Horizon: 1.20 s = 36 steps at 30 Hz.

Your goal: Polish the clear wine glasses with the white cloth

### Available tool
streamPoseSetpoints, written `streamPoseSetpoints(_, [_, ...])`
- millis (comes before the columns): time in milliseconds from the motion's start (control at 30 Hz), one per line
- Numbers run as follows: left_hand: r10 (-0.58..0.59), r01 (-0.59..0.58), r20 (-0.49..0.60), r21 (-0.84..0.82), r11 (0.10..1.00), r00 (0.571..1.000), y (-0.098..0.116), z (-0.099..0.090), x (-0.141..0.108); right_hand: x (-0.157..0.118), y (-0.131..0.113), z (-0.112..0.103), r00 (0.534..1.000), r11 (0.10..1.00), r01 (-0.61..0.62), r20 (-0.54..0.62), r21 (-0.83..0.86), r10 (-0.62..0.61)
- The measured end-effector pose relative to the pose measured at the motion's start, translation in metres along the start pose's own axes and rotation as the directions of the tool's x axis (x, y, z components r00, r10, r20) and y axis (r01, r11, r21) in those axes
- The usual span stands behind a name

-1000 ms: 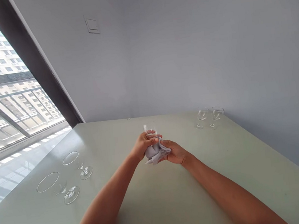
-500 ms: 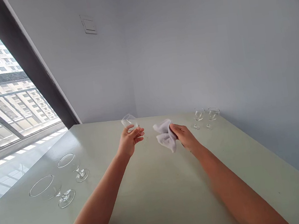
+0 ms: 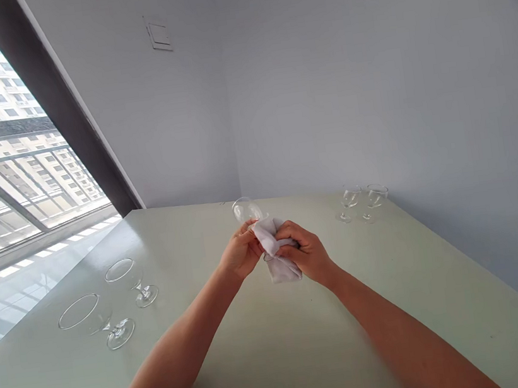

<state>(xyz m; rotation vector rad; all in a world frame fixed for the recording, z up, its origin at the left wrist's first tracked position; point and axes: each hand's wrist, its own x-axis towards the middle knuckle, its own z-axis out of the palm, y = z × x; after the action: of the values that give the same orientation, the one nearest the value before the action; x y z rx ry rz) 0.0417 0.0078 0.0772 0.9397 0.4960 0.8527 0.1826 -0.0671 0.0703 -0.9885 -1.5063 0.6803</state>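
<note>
Over the far middle of the table, my left hand is closed on a clear stemmed wine glass, tilted with its bowl pointing away to the upper left. A pale lilac-white cloth is pinched in my right hand. The cloth wraps about the lower end of the glass and hides the stem and most of the foot. Both hands almost meet at the cloth.
Two stemmed glasses stand on the table at the left. Two more glasses stand at the far right, near the wall. A window is at the left.
My right hand has brought the cloth leftward onto the lower part of the glass. My left hand has shifted right with the glass, and the gap between the hands has closed.
</note>
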Motion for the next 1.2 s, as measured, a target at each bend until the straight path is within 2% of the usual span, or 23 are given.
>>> streamPoseSetpoints(67, [0.088, -0.087, 0.002, -0.057, 0.995, 0.996, 0.000, 0.006, -0.002, 0.001, 0.003, 0.003, 0.983, 0.952, -0.118, -0.100, 0.281, 0.151])
streamPoseSetpoints(133, [0.182, -0.182, -0.020, -0.055, 0.982, 0.983, -0.002, 0.011, -0.004, 0.002, 0.010, 0.011, 0.940, 0.818, -0.216, -0.114, 0.533, 0.323])
streamPoseSetpoints(200, [0.290, -0.289, -0.051, 0.015, 0.957, 0.956, -0.005, 0.013, -0.006, 0.003, 0.017, 0.020, 0.888, 0.661, -0.282, -0.071, 0.695, 0.454])
streamPoseSetpoints(333, [0.492, -0.452, -0.072, 0.296, 0.841, 0.868, -0.019, 0.011, -0.006, 0.003, 0.023, 0.033, 0.793, 0.434, -0.350, 0.016, 0.830, 0.609])
streamPoseSetpoints(433, [0.567, -0.457, -0.100, 0.487, 0.744, 0.818, -0.030, 0.006, -0.002, 0.001, 0.025, 0.037, 0.758, 0.356, -0.366, 0.053, 0.860, 0.650])
streamPoseSetpoints(533, [0.573, -0.420, -0.138, 0.547, 0.724, 0.808, -0.036, -0.003, 0.007, 0.000, 0.032, 0.038, 0.713, 0.317, -0.437, 0.110, 0.842, 0.693])
streamPoseSetpoints(600, [0.570, -0.406, -0.175, 0.541, 0.737, 0.803, -0.036, -0.010, 0.013, 0.000, 0.039, 0.036, 0.683, 0.348, -0.490, 0.104, 0.799, 0.723])
streamPoseSetpoints(633, [0.571, -0.399, -0.195, 0.540, 0.741, 0.797, -0.036, -0.014, 0.016, 0.001, 0.042, 0.034, 0.689, 0.416, -0.493, 0.051, 0.764, 0.723])
streamPoseSetpoints(700, [0.570, -0.381, -0.231, 0.545, 0.747, 0.789, -0.034, -0.020, 0.020, 0.001, 0.046, 0.029, 0.735, 0.608, -0.431, -0.132, 0.667, 0.665])
streamPoseSetpoints(767, [0.561, -0.361, -0.256, 0.547, 0.756, 0.787, -0.034, -0.023, 0.022, 0.002, 0.047, 0.024, 0.786, 0.797, -0.319, -0.328, 0.513, 0.525])
streamPoseSetpoints(833, [0.548, -0.344, -0.267, 0.546, 0.764, 0.792, -0.035, -0.023, 0.024, 0.003, 0.045, 0.019, 0.846, 0.928, -0.237, -0.409, 0.288, 0.343])
streamPoseSetpoints(900, [0.553, -0.351, -0.270, 0.542, 0.764, 0.788, -0.038, -0.023, 0.026, 0.001, 0.041, 0.016, 0.929, 0.973, -0.230, -0.296, 0.006, 0.222])
streamPoseSetpoints(933, [0.566, -0.360, -0.271, 0.546, 0.756, 0.778, -0.039, -0.024, 0.027, 0.000, 0.038, 0.015, 0.962, 0.963, -0.235, -0.176, -0.135, 0.210])
streamPoseSetpoints(967, [0.583, -0.369, -0.275, 0.554, 0.746, 0.765, -0.039, -0.025, 0.028, -0.002, 0.035, 0.013, 0.970, 0.938, -0.240, -0.030, -0.249, 0.240])
streamPoseSetpoints(1000, [0.600, -0.376, -0.280, 0.565, 0.734, 0.749, -0.039, -0.027, 0.030, -0.005, 0.031, 0.011, 0.950, 0.910, -0.232, 0.119, -0.345, 0.288])
streamPoseSetpoints(1067, [0.627, -0.383, -0.284, 0.590, 0.711, 0.726, -0.036, -0.033, 0.034, -0.010, 0.022, 0.008, 0.844, 0.857, -0.171, 0.376, -0.486, 0.382])
streamPoseSetpoints(1100, [0.633, -0.383, -0.282, 0.600, 0.703, 0.721, -0.035, -0.035, 0.036, -0.012, 0.019, 0.006, 0.788, 0.833, -0.133, 0.452, -0.536, 0.417])
streamPoseSetpoints(1133, [0.637, -0.381, -0.277, 0.609, 0.696, 0.720, -0.035, -0.037, 0.037, -0.013, 0.016, 0.004, 0.758, 0.806, -0.102, 0.480, -0.583, 0.442])
streamPoseSetpoints(1167, [0.638, -0.378, -0.271, 0.617, 0.690, 0.721, -0.035, -0.038, 0.038, -0.014, 0.014, 0.002, 0.770, 0.777, -0.084, 0.454, -0.624, 0.448])
streamPoseSetpoints(1200, [0.634, -0.373, -0.266, 0.622, 0.688, 0.726, -0.036, -0.038, 0.038, -0.012, 0.014, 0.000, 0.818, 0.747, -0.084, 0.382, -0.660, 0.430])
